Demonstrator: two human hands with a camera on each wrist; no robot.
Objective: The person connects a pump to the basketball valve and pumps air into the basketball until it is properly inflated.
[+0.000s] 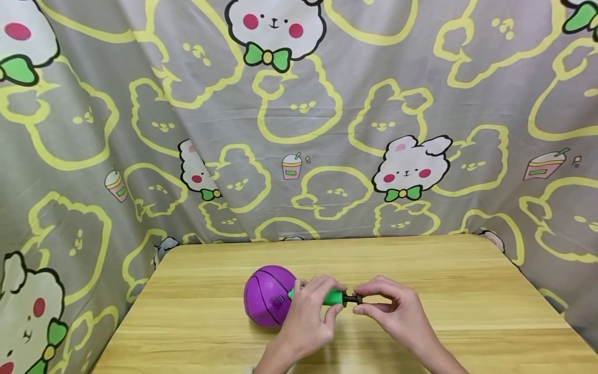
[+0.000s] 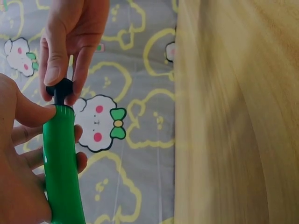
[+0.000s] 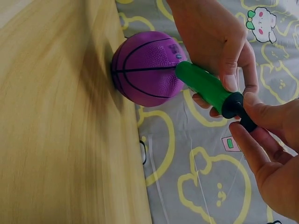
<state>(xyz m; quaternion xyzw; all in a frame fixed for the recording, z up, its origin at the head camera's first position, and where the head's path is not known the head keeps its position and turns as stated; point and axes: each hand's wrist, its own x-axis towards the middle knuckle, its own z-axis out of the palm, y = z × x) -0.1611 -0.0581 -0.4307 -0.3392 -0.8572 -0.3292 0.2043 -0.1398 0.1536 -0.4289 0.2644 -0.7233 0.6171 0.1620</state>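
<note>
A purple ball with black seam lines (image 1: pixel 267 297) rests on the table, left of both hands. My left hand (image 1: pixel 310 311) grips the green barrel of a small hand pump (image 2: pixel 63 163), whose far end meets the ball in the right wrist view. Whether a needle sits inside the ball is hidden. With thumb and fingers, my right hand (image 1: pixel 397 306) pinches the pump's black handle (image 3: pixel 246 122). Only a short length of black rod shows between handle and barrel.
The wooden table (image 1: pixel 210 270) lies beneath the ball and hands. Behind it and along its sides hangs a grey curtain (image 1: pixel 299 208) printed with yellow outlines and white cartoon animals.
</note>
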